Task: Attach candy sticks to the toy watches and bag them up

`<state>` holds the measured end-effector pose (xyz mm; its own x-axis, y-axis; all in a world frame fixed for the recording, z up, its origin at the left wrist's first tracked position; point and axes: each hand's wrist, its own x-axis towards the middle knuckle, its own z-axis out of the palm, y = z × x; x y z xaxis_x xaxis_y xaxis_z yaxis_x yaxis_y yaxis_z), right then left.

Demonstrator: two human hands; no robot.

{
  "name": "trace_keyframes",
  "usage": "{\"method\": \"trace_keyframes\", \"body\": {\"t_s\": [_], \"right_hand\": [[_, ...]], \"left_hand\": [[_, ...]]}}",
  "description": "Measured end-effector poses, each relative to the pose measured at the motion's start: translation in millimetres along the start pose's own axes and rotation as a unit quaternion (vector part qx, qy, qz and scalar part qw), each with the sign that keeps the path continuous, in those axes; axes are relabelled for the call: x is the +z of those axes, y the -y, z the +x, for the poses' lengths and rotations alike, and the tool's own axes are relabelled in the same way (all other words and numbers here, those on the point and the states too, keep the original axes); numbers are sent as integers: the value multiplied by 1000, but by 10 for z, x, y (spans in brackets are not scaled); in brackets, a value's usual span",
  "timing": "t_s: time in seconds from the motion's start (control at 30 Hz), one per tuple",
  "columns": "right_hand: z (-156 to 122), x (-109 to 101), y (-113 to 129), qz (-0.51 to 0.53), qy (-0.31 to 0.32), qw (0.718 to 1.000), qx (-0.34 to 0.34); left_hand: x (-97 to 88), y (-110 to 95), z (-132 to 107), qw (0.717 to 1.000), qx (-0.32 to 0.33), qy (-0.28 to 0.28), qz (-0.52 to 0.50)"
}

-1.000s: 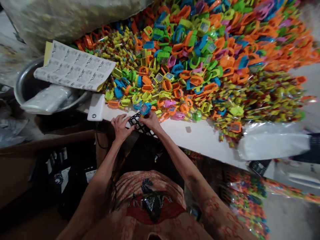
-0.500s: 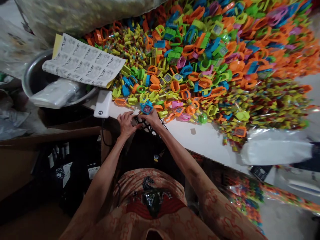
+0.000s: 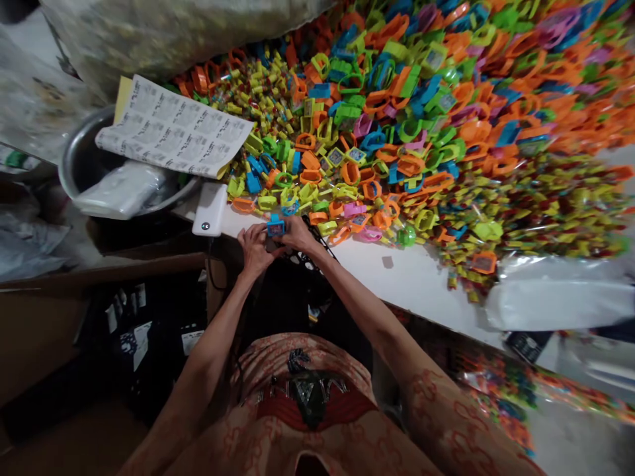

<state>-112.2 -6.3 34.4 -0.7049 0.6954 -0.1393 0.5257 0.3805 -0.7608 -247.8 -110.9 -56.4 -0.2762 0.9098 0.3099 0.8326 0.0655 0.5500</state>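
Observation:
A small blue toy watch [image 3: 276, 228] with a square picture face is between my two hands at the table's front edge. My right hand [image 3: 301, 236] has its fingers closed on the watch from the right. From the other side, my left hand [image 3: 256, 248] curls its fingers against it, with the thumb stretched below. A black piece with light round holes [image 3: 308, 263] shows under my right hand; what it is I cannot tell. Just beyond my fingers lies the front of a heap of orange, green, blue and pink toy watches [image 3: 347, 173].
Left of my hands lies a white power bank [image 3: 210, 210] with a cable. Behind it, a metal basin [image 3: 69, 162] carries a printed label sheet [image 3: 173, 129] and clear plastic bags [image 3: 122, 188]. Small yellow pieces [image 3: 555, 205] and a plastic packet [image 3: 560, 297] lie right. An open carton [image 3: 149, 264] stands below left.
The blue watch has moved left and toward me, from my right fingertips to between both hands. My left fingers now meet it. The whole view has shifted slightly.

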Motion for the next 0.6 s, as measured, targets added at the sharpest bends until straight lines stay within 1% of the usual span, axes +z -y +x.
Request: {"method": "trace_keyframes", "body": {"t_s": [0.07, 0.1, 0.17, 0.23, 0.3, 0.37, 0.4, 0.47, 0.53, 0.6], "right_hand": [[20, -69, 46, -12, 31, 999, -17], [45, -95, 75, -27, 29, 999, -27], [131, -106, 157, -86, -2, 996, -29], [255, -50, 276, -166, -20, 986, -3], [383, 47, 408, -227, -2, 974, 17], [472, 123, 503, -247, 13, 969, 27], [491, 134, 521, -242, 11, 970, 29], [471, 87, 483, -212, -14, 977, 28], [379, -30, 358, -159, -50, 986, 6], [243, -148, 193, -67, -65, 996, -6]], "left_hand": [[-34, 11, -30, 1000, 1, 2, 1], [-56, 21, -57, 1000, -1, 1, 4], [-105, 47, -129, 1000, -12, -9, 13], [-151, 66, -201, 999, -28, -20, 22], [-185, 70, -242, 998, -40, -24, 29], [-201, 62, -234, 998, -48, -28, 32], [-203, 58, -215, 998, -52, -31, 29], [-198, 63, -154, 998, -61, -32, 13], [-188, 92, -84, 997, -68, -22, -11], [-184, 143, -21, 997, -69, -7, -34]]}}
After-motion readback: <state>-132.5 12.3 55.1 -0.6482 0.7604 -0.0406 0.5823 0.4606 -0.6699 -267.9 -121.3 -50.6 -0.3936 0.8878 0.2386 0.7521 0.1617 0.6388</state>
